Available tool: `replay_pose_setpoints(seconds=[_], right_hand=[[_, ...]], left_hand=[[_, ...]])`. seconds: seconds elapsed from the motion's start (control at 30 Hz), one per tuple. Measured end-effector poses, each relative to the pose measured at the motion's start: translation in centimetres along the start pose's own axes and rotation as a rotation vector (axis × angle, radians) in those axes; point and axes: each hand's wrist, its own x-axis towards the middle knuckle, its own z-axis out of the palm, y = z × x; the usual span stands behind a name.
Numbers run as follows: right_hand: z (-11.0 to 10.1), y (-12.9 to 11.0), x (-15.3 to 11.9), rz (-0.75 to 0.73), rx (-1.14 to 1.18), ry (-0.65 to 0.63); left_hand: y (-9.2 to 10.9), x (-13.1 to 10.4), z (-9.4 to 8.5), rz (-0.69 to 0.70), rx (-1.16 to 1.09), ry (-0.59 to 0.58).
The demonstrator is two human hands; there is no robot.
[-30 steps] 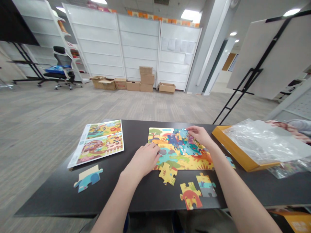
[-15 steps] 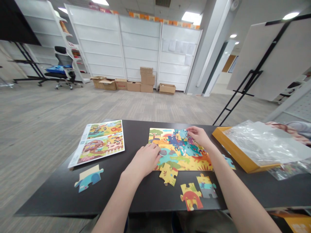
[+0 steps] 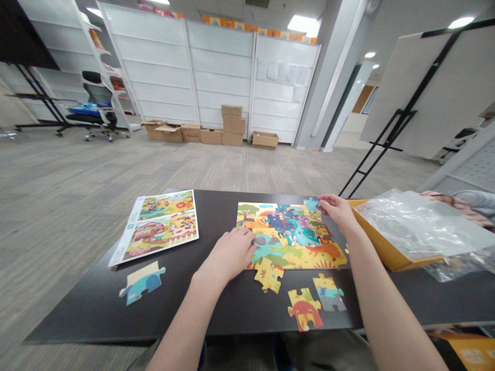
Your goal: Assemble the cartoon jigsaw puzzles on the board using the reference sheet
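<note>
An animal-scene jigsaw puzzle (image 3: pixel 294 255), mostly joined, lies on the black table. My left hand (image 3: pixel 235 250) rests over its left edge, open, with the fingers lying on the picture. At the far right corner my right hand (image 3: pixel 335 210) pinches a light blue puzzle piece (image 3: pixel 311 206). That piece overlaps or meets the top edge; I cannot tell whether it is fitted. A yellow piece (image 3: pixel 268 274) touches or nearly touches the near edge. Closer to me lie a piece with a red-brown animal (image 3: pixel 305 312) and a blue-and-grey piece (image 3: pixel 328 293).
On the left, a picture sheet (image 3: pixel 162 226) lies on the table (image 3: pixel 185 319), with a blue-and-cream piece (image 3: pixel 142 284) in front of it. To the right, a yellow box (image 3: pixel 381 247) holds clear plastic wrapping (image 3: pixel 402 221). An easel board (image 3: pixel 417 93) stands beyond.
My right hand has moved right along the puzzle's far edge with the blue piece, baring a darker blue part of the picture. My left hand has stayed in place.
</note>
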Motion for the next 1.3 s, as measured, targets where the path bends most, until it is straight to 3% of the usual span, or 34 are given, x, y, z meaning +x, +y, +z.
replay_pose_setpoints(seconds=[0.17, 0.33, 0.6, 1.03, 1.3], right_hand=[[-1.1, -0.2, -0.8, 0.027, -0.140, -0.235], [-0.5, 0.3, -1.2, 0.069, -0.220, -0.447], [0.5, 0.7, -1.1, 0.077, -0.237, -0.474], [0.3, 1.4, -0.6, 0.073, -0.262, -0.433], [1.1, 1.2, -0.9, -0.019, -0.258, -0.456]], left_hand=[[-0.1, -0.1, -0.1, -0.001, -0.005, -0.005], [-0.1, -0.1, 0.1, 0.000, 0.003, 0.008], [0.0, -0.1, 0.0, 0.001, -0.007, 0.007], [0.1, -0.1, -0.1, -0.010, -0.009, -0.008], [0.3, -0.2, -0.3, -0.009, -0.012, -0.010]])
